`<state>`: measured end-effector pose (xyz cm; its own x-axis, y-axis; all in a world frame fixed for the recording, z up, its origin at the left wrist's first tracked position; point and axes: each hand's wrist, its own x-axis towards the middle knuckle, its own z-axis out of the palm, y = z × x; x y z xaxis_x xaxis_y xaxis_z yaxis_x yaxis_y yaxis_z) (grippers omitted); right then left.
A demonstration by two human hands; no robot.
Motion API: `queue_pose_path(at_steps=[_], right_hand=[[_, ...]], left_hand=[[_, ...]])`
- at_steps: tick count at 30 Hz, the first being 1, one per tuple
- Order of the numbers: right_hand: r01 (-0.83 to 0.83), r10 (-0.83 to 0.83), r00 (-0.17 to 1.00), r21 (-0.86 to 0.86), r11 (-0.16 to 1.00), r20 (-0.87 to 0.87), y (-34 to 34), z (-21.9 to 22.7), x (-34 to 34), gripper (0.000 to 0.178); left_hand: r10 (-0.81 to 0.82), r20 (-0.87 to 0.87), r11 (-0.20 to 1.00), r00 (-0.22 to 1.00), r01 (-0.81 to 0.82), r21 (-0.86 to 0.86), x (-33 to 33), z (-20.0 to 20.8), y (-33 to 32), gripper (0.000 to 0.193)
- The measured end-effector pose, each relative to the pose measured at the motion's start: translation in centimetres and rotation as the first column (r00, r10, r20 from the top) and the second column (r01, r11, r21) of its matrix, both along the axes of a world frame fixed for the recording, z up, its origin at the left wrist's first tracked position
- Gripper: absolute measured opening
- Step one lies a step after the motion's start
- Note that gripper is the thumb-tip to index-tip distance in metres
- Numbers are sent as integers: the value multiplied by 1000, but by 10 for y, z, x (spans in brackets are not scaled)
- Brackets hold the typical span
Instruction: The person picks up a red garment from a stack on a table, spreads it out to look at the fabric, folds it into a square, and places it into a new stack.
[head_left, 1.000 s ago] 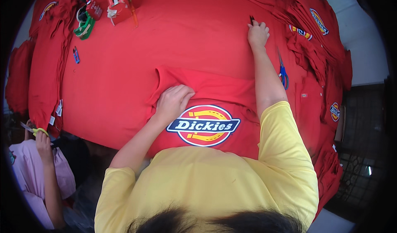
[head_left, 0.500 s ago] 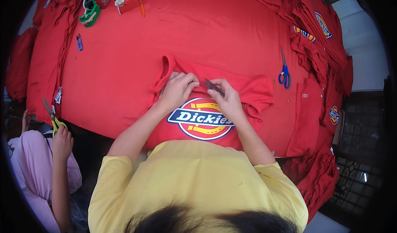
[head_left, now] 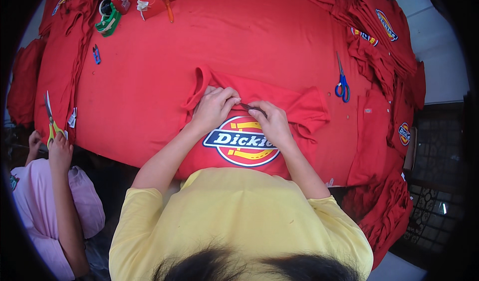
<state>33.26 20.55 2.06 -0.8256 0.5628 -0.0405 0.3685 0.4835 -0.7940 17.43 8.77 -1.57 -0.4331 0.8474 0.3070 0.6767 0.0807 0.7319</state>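
A red garment (head_left: 279,95) with a round yellow, white and dark blue emblem (head_left: 242,153) lies bunched in front of me. My left hand (head_left: 214,110) is closed on its cloth just above the emblem, pinching a fold between thumb and fingers. In my right hand (head_left: 273,124) is a small dark pair of thread snips (head_left: 248,107), held between thumb and fingers. The tip of the snips meets the cloth beside my left fingertips; whether a thread is there is too small to tell.
Blue-handled scissors (head_left: 342,87) lie to the right, small blue snips (head_left: 96,54) to the left. A green tape dispenser (head_left: 108,22) and red box (head_left: 149,5) stand at the back. Stacked red garments (head_left: 386,56) line the right side. At left, a co-worker's hand (head_left: 60,151) holds yellow-handled scissors (head_left: 53,130).
My right hand has swung the snips toward my left fingertips, their tip now at the pinched cloth. My left hand stays put. The co-worker's scissors have risen and moved left over the red cloth.
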Motion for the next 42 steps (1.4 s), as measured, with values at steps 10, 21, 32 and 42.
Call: queue_pose_path(at_steps=[10, 21, 32, 42], right_hand=[[151, -209, 957, -269, 951, -202, 34, 31, 30, 43], [270, -422, 877, -489, 829, -231, 212, 53, 64, 24], [226, -549, 804, 738, 636, 228, 293, -7, -87, 39], [-262, 351, 931, 492, 830, -97, 44, -4, -229, 26]], left_hand=[[48, 592, 941, 804, -236, 244, -3, 47, -40, 8], [-63, 866, 978, 497, -144, 153, -138, 51, 3, 75], [251, 751, 960, 610, -55, -276, -155, 50, -26, 58], [272, 107, 820, 956, -172, -547, -8, 59, -146, 22]])
